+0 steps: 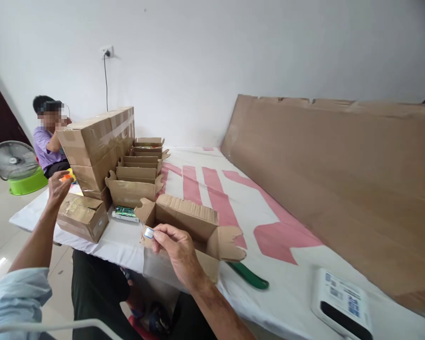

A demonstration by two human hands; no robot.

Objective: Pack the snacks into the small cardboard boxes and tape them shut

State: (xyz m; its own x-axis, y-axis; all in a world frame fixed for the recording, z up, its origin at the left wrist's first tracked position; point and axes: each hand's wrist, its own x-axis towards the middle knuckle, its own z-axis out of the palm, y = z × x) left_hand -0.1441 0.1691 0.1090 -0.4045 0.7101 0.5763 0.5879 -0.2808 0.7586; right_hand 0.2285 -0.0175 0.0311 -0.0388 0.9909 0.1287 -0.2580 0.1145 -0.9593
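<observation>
My right hand (175,245) pinches a small white label with a blue edge (149,233) between thumb and fingers. It is held in front of an open cardboard box (186,217), whose flaps are spread. My left hand (59,188) is raised above a closed, taped cardboard box (81,215), thumb and fingers apart. An orange-and-yellow thing (68,177) shows right at its fingertips; I cannot tell whether they touch it. On the cloth between the two boxes lies a green-and-white packet (125,213).
Taped cartons (95,146) are stacked at the left, beside a row of several open boxes (136,189). A green curved handle (250,275) and a white device (342,300) lie on the right. A large cardboard sheet (333,189) leans behind. Another person (49,141) sits near a fan (14,160).
</observation>
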